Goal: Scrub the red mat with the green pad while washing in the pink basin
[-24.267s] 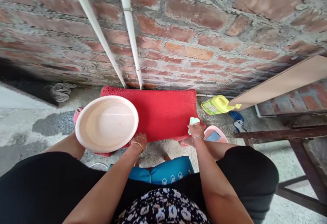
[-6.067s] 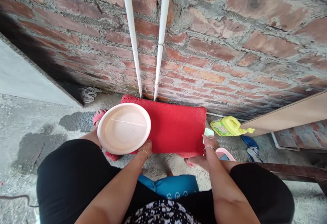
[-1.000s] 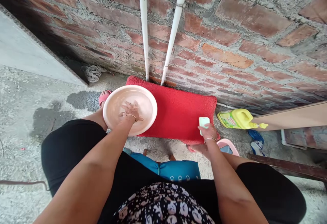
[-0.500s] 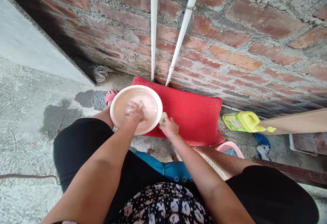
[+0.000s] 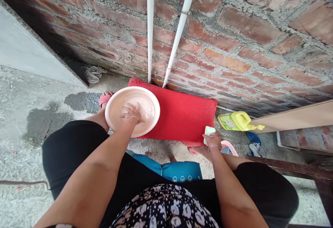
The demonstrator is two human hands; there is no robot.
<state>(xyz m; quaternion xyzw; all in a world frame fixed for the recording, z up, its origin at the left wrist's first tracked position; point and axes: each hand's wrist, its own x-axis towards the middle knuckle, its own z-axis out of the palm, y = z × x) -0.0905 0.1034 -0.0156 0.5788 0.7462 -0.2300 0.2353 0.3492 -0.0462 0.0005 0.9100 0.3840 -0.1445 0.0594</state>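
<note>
A pale pink basin (image 5: 155,121) with clear water stands on the left end of a red mat (image 5: 184,117). My left hand (image 5: 134,111) is down in the water, fingers spread, with nothing in its grasp. Over the mat's right front corner, my right hand (image 5: 214,140) is closed on a pale green oblong block (image 5: 208,131). The frames do not show whether the block is a brush or a soap bar. Its lower part is hidden by my fingers.
A yellow detergent jug (image 5: 234,121) lies right of the mat, near a pink tub (image 5: 231,148) partly behind my leg. Two white pipes (image 5: 150,30) run down the brick wall (image 5: 221,40). A crumpled grey cloth (image 5: 93,74) lies at the left.
My right hand has moved right with the pale green block, from beside the basin to the mat's right front corner. My left hand stays in the water. The view has shifted slightly right.
</note>
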